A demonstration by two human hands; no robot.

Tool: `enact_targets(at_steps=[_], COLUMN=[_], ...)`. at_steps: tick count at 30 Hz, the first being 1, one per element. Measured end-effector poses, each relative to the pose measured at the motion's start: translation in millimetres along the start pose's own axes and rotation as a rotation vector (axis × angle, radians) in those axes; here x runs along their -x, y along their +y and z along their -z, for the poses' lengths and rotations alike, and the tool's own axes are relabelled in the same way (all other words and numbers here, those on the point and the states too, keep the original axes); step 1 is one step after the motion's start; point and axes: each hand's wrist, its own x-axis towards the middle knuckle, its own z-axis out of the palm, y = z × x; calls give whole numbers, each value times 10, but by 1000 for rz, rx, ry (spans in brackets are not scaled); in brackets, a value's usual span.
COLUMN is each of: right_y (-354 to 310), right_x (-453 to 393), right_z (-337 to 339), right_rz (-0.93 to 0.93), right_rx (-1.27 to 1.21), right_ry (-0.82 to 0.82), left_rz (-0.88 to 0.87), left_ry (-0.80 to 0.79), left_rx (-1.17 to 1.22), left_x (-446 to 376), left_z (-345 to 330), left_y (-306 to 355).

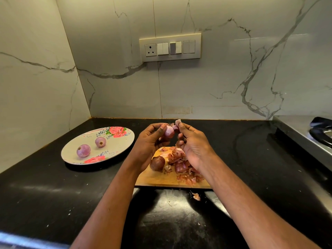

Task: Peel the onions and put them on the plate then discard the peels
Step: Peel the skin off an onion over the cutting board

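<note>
A glossy black stone counter fills the lower view, backed by pale veined marble walls with a switch panel. At the counter's right edge sits a steel stove. Near the back left corner lies an oval plate, matte grey with pink roses printed on its rim, carrying 2 peeled onions, 1 round and purple toward the front and 1 smaller behind it, apart from each other. A flat wooden cutting board lies at the counter's middle, holding 1 unpeeled brown onion beside a heap of papery reddish peels; 1 stray peel scrap lies off the board's front edge. Above the board, the left hand curls its fingers and thumb around a smooth pale-purple onion, held at the fingertips. The right hand pinches a thin skin flap rising from that onion's top.
</note>
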Motion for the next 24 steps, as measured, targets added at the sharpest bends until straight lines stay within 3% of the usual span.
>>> enact_targets(at_steps=[7, 18, 24], right_y=[5, 78, 29], right_x=[-10, -43, -95], right_z=[0, 120, 201], right_rz=[10, 278, 294], right_rx=[15, 546, 573], right_ry=[-2, -121, -62], left_rz=[11, -13, -4], left_ry=[3, 58, 7], left_rx=[-29, -268, -240], left_x=[-20, -64, -54], left_z=[4, 41, 38], left_y=[-15, -83, -71])
